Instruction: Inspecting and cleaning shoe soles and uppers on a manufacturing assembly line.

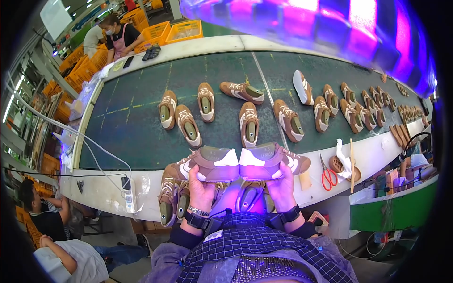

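In my left hand is a brown sneaker with a white heel patch, gripped by its side and sole. My right hand grips the matching sneaker the same way. The two shoes are held up heel to heel, toes pointing outward, and purple light falls on them. Below and behind my hands, several more brown sneakers lie on the near white edge, partly hidden by my hands and the held pair. Just beyond the held pair, another sneaker stands on the green conveyor belt.
Several sneakers spread along the belt toward the right. Red-handled scissors, a shoe sole and a wooden stick lie on the right ledge. A white power strip sits at left. Orange crates and co-workers are beyond.
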Motion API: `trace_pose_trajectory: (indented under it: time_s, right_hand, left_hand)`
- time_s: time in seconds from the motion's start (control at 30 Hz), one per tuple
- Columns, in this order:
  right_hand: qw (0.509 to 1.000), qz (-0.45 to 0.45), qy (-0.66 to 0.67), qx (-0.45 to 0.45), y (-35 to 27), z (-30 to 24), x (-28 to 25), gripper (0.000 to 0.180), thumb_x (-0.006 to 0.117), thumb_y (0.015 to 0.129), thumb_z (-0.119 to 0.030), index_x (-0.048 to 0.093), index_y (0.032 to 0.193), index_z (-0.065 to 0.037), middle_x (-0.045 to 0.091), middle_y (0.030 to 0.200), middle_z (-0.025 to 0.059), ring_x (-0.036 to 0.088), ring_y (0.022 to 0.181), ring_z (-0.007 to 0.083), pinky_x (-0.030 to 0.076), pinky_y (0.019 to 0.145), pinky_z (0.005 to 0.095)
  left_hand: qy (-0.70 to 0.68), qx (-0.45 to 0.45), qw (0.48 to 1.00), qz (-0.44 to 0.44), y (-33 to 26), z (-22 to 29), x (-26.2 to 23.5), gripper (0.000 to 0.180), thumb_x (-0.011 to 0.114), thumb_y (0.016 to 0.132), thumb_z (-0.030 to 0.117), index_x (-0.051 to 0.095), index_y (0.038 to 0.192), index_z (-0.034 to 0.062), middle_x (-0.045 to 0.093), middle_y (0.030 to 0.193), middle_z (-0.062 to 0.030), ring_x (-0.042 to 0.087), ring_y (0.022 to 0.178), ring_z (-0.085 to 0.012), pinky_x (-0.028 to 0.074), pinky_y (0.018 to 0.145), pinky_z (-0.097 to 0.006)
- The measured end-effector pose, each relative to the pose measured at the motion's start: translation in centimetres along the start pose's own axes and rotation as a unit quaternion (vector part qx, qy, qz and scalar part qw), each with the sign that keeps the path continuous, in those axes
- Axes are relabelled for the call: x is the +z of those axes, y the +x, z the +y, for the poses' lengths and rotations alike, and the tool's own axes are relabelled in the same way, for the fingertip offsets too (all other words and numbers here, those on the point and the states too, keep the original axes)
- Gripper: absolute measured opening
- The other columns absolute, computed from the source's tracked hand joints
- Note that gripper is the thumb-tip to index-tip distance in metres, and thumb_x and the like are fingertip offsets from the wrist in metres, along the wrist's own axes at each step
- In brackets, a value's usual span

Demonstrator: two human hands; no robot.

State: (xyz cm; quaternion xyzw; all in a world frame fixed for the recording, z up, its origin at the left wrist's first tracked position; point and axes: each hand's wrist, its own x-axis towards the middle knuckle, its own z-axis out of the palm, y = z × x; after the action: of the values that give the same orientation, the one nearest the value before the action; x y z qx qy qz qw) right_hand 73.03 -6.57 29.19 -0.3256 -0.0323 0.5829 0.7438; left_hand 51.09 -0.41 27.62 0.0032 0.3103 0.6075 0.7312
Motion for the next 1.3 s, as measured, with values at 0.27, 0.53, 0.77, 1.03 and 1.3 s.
trace_pose_trajectory:
  time_s: [0.27, 0.53, 0.77, 1.03, 1.3]
  right_hand:
    - [1.000, -0.021, -0.018, -0.011, -0.3, 0.0, -0.2, 0.042, 0.051, 0.088, -0.024, 0.043, 0.124, -0.003, 0.054, 0.119, 0.0096, 0.052, 0.111, 0.0236, 0.043, 0.095, 0.0401]
    - [0.997, -0.046, -0.053, -0.016, -0.6, -0.8, -0.2, 0.044, 0.056, 0.086, -0.022, 0.044, 0.123, -0.002, 0.055, 0.117, 0.0099, 0.053, 0.110, 0.0232, 0.040, 0.098, 0.0396]
    - [0.997, -0.045, -0.052, -0.019, -0.6, -1.2, 0.1, 0.042, 0.057, 0.085, -0.016, 0.044, 0.122, -0.002, 0.056, 0.114, 0.0075, 0.056, 0.105, 0.0199, 0.044, 0.094, 0.0368]
    - [0.994, -0.089, -0.049, 0.043, -1.0, -0.4, 1.0, 0.046, 0.052, 0.086, -0.021, 0.042, 0.126, -0.001, 0.053, 0.121, 0.0116, 0.051, 0.113, 0.0252, 0.037, 0.101, 0.0413]
    - [0.967, -0.065, -0.114, 0.218, -1.9, 1.6, 1.7, 0.062, 0.048, 0.082, -0.044, 0.046, 0.122, 0.003, 0.057, 0.110, 0.0233, 0.061, 0.092, 0.0333, 0.053, 0.079, 0.0423]
  left_hand:
    - [0.015, 0.027, 1.000, -0.004, -0.7, 0.1, 0.1, 0.035, 0.057, 0.085, 0.026, 0.053, 0.113, 0.0064, 0.060, 0.111, -0.0048, 0.057, 0.103, -0.0200, 0.047, 0.090, -0.037]
    - [0.061, 0.056, 0.996, -0.018, -1.8, 0.8, 1.0, 0.036, 0.060, 0.083, 0.024, 0.053, 0.113, 0.0059, 0.060, 0.110, -0.0048, 0.057, 0.101, -0.0195, 0.047, 0.089, -0.035]
    - [0.099, 0.073, 0.992, -0.004, -1.7, 0.8, 0.6, 0.039, 0.061, 0.082, 0.025, 0.053, 0.115, 0.0066, 0.060, 0.110, -0.0052, 0.058, 0.100, -0.0201, 0.048, 0.087, -0.037]
    - [0.038, 0.009, 0.998, -0.043, -2.2, 2.3, -0.3, 0.038, 0.056, 0.085, 0.024, 0.051, 0.118, 0.0054, 0.059, 0.113, -0.0088, 0.055, 0.105, -0.0224, 0.044, 0.093, -0.037]
    - [0.057, -0.068, 0.994, -0.060, 2.6, 10.6, -2.0, 0.047, 0.035, 0.093, 0.034, 0.047, 0.124, 0.0019, 0.059, 0.112, -0.0156, 0.060, 0.097, -0.0300, 0.049, 0.088, -0.041]
